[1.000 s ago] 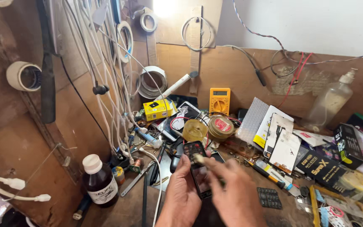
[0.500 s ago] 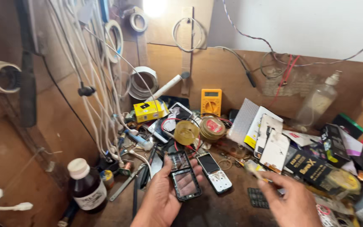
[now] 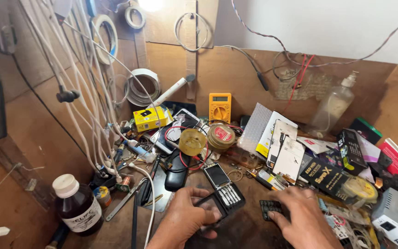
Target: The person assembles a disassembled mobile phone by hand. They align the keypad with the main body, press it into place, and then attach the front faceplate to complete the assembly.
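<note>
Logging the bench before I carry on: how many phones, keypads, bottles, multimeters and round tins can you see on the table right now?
Keypad phones: 2, one lying free, one in the left hand
Loose keypads: 1, under the right hand
Bottles: 2, dark and clear spray
Yellow multimeters: 1
Round tins: 2
Total: 8
</note>
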